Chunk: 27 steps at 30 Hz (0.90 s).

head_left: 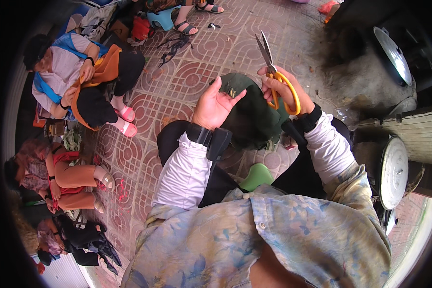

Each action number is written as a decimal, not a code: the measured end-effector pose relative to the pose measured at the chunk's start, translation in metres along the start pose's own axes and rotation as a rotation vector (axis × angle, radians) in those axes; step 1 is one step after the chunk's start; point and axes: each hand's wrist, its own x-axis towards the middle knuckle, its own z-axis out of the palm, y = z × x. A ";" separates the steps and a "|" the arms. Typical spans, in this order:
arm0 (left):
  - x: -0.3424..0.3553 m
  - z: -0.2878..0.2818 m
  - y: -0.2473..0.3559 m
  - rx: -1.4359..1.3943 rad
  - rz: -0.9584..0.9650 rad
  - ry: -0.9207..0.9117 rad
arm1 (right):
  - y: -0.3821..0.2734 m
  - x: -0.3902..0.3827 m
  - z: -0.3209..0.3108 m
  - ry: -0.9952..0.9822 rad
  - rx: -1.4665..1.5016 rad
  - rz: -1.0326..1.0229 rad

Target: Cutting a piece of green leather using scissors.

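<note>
My right hand grips a pair of scissors by its orange-yellow handles. The blades point up and away, slightly parted, with no cloth between them. My left hand is turned palm up, thumb and little finger spread, and I see nothing lying on the palm. Small brass-coloured bits show by its fingers; I cannot tell whether they touch the hand or sit on the cloth. A dark green cloth is bunched between and below both hands, over my knees.
A green plastic stool shows between my legs. To the right are a lidded pot and a sooty stove with another metal lid. Several people sit on the left, one holding orange cloth. Dark scraps lie on the tiles.
</note>
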 end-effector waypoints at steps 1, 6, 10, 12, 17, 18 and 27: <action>0.001 0.000 -0.001 -0.003 0.009 -0.005 | -0.001 -0.006 0.002 -0.006 0.024 -0.045; 0.002 0.021 -0.008 0.098 0.054 0.143 | -0.001 -0.039 0.015 -0.077 0.104 -0.068; 0.002 0.018 -0.007 0.119 0.051 0.128 | 0.003 -0.045 0.018 -0.159 0.104 0.036; 0.002 0.017 -0.006 0.126 0.057 0.126 | 0.007 -0.042 0.018 -0.178 0.088 0.083; 0.003 0.017 -0.004 0.130 0.085 0.124 | 0.005 -0.039 0.022 -0.199 0.090 0.133; 0.002 0.016 -0.005 0.130 0.086 0.128 | 0.003 -0.037 0.024 -0.201 0.091 0.134; 0.005 0.015 0.000 0.292 0.161 0.131 | 0.004 -0.032 0.026 -0.239 0.072 0.158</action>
